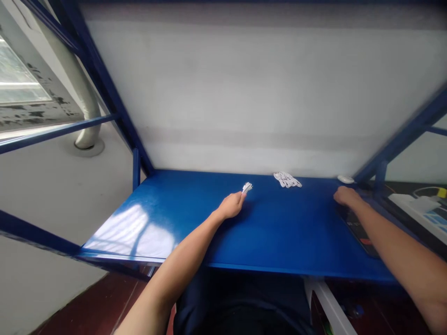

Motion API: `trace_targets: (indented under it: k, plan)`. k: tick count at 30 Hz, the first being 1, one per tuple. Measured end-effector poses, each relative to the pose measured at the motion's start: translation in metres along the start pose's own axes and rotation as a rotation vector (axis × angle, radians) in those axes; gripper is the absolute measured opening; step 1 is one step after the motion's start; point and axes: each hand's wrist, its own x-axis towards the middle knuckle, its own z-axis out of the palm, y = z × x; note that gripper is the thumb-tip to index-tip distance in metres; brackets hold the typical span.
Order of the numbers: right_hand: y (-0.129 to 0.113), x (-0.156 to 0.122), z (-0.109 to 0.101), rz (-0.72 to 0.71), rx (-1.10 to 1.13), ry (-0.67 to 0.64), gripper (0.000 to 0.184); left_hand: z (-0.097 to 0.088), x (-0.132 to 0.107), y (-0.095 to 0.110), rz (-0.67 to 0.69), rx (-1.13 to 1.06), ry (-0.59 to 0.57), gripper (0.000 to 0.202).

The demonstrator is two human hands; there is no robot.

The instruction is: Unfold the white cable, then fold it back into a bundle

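Note:
My left hand (232, 205) is closed around a small bundled white cable (247, 187), which sticks up past the fingers above the blue table. At the right side of the table my right hand (344, 195) is closed, its fingers curled; what they hold, if anything, is hidden. Just behind it lies a small white object (345, 179), perhaps another coil, too blurred to name. Under my right forearm is a dark flat phone-like object (358, 228), partly covered. Several coiled white cables (287, 179) lie in a pile near the back edge, between my two hands.
The blue table (272, 232) has a blue metal frame (129, 125) and a white back panel (261, 93). Sunlight falls on its left end. Right of it, a white device (419, 209) and a yellow-tipped cable (442, 192) rest on a dark surface. A pipe (87, 107) runs down the left wall.

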Motion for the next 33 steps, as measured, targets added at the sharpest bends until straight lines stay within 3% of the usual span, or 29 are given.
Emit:
trace_targets:
  k: [3, 5, 7, 9, 11, 13, 16, 20, 25, 30, 33]
  plan:
    - [-0.025, -0.006, -0.003, 0.017, 0.035, -0.127, 0.022, 0.004, 0.004, -0.002, 0.037, -0.179, 0.032, 0.048]
    - [-0.055, -0.020, -0.008, -0.076, 0.149, -0.177, 0.015, 0.005, 0.005, -0.002, 0.008, -0.312, 0.004, 0.050]
    - [-0.093, -0.043, -0.015, -0.236, 0.501, -0.233, 0.019, 0.005, 0.004, 0.002, -0.045, -0.351, -0.040, 0.052]
    - [-0.135, -0.071, -0.019, -0.391, 0.697, -0.275, 0.023, 0.004, -0.001, 0.009, -0.046, -0.218, -0.057, 0.051]
    - [-0.176, -0.098, -0.019, -0.498, 0.755, -0.264, 0.024, 0.004, -0.007, 0.018, 0.012, 0.056, -0.063, 0.043]
    - [-0.211, -0.119, -0.013, -0.591, 0.684, -0.243, 0.021, 0.006, -0.013, 0.026, 0.062, 0.310, -0.092, 0.036]
    - [-0.246, -0.135, 0.002, -0.675, 0.526, -0.208, 0.020, 0.009, -0.018, 0.034, 0.103, 0.503, -0.127, 0.037]
    - [-0.260, -0.139, 0.016, -0.721, 0.349, -0.307, 0.021, 0.011, -0.017, 0.033, 0.116, 0.584, -0.137, 0.038]
    - [-0.255, -0.137, 0.013, -0.693, 0.287, -0.494, 0.020, 0.013, -0.016, 0.032, 0.086, 0.621, -0.121, 0.031]
    - [-0.250, -0.146, 0.004, -0.686, 0.313, -0.380, 0.020, 0.020, -0.018, 0.043, -0.008, 0.642, 0.005, 0.024]
    - [-0.244, -0.154, 0.003, -0.667, 0.353, -0.304, 0.019, 0.021, -0.019, 0.048, -0.024, 0.643, 0.011, 0.022]
